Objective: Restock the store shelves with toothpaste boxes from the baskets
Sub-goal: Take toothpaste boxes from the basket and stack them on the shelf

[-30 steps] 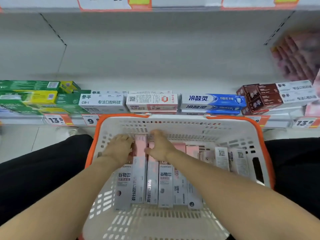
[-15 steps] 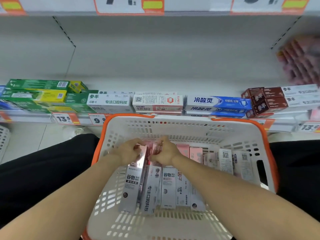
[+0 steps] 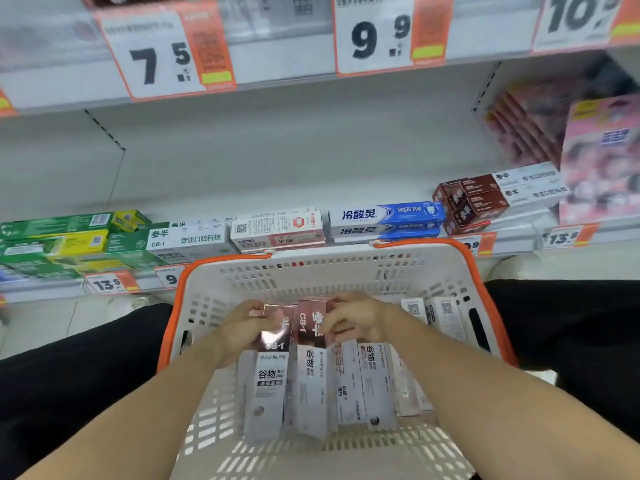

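Basket (image 3: 485, 282), white with an orange rim, sits low in view, nearest the camera. Toothpaste boxes (image 3: 349, 382) lie side by side in it, long axis toward the shelf. Left hand (image 3: 242, 323) grips the far end of one pink-and-white box (image 3: 268, 372); right hand (image 3: 353, 322) grips the far end of its neighbour (image 3: 310, 372). Fingers of both hands are curled around the pink ends; the two boxes are tilted up, near ends down among the rest.

Risk, my judgement: the boxes are glossy and held only at one end, so a lifted box may pivot, slip, or drag a neighbour out of line. Two at once halves control.

Readable on the held boxes: "CB-1", "参半", "谷物".

Beyond the basket, the lower shelf (image 3: 311, 188) carries a white "参半 CB-1 专注口腔科技" box (image 3: 188, 239) and blue "冷酸灵" boxes (image 3: 384, 216). Price tags below read "13.5" (image 3: 107, 284) and "13.8". Upper shelf tags: "7.5" (image 3: 159, 60), "9.9" (image 3: 377, 34); a third starts "10".
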The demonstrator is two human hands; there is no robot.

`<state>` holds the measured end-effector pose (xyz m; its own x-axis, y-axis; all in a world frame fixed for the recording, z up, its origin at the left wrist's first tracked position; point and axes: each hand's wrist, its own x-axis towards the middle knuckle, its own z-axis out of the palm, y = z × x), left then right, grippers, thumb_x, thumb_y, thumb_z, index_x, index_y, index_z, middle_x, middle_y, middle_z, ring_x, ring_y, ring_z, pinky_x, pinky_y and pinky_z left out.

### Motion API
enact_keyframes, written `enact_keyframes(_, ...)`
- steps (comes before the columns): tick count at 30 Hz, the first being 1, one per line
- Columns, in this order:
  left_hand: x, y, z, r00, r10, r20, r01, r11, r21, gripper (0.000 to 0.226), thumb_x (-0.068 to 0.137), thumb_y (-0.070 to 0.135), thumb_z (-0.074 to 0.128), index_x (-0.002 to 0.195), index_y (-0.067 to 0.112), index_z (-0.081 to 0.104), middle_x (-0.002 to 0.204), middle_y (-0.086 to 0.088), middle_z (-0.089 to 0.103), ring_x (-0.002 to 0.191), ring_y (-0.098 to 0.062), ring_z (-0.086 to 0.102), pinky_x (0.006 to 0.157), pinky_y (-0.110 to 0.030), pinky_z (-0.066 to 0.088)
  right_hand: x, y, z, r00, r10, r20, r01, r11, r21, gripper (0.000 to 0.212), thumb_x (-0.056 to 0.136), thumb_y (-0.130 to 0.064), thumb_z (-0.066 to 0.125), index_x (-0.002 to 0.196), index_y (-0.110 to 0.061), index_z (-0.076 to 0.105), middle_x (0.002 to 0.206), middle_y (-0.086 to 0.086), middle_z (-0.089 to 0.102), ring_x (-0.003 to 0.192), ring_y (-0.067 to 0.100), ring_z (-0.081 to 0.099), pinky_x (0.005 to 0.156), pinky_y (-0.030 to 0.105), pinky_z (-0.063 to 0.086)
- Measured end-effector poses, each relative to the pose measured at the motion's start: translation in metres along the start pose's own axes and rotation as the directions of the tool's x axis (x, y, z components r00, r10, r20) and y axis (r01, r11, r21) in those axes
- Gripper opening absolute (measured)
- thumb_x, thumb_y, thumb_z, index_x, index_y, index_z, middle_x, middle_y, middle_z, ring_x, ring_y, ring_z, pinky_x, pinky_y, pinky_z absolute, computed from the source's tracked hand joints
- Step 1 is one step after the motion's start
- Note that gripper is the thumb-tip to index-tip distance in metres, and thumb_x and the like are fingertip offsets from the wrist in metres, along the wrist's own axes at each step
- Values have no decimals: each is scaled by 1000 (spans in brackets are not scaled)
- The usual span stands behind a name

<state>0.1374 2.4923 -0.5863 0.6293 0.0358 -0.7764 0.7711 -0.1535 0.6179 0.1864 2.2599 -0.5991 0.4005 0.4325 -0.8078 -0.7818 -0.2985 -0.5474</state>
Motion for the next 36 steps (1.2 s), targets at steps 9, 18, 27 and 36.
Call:
enact_keyframes(9,-55,62,22,974,205,93,-182,960,-211,46,90,36,63,127,8,61,119,-18,71,110,-36,68,97,-50,53,-50,-81,-17,952,-250,175,246,968,47,50,77,-1,77,124,-8,65,114,13,73,104,28,69,95,39,55)
enact_keyframes(18,-148,144,-7,888,434,-153,-459,863,-210,39,76,7,77,113,-2,68,101,-23,74,87,-38,74,74,-44,61,-121,-153,29,835,-527,157,517,850,105,33,65,-18,83,94,-11,69,99,9,76,89,21,72,90,32,58)
enact_keyframes(27,-215,232,-95,663,623,-415,-747,591,-306,38,64,35,83,94,12,78,106,-15,75,90,-30,75,78,-48,61,-212,-249,106,651,-746,143,728,560,-395,57,72,-15,88,123,-20,62,102,11,74,92,27,73,83,47,59)
enact_keyframes(36,-192,236,-180,683,446,-579,-725,514,-459,74,48,44,91,109,7,72,102,-16,76,79,-25,73,76,-42,60,-252,-437,187,387,-906,169,414,7,-910,37,75,-42,83,110,-37,72,87,-12,70,75,8,68,71,26,53)
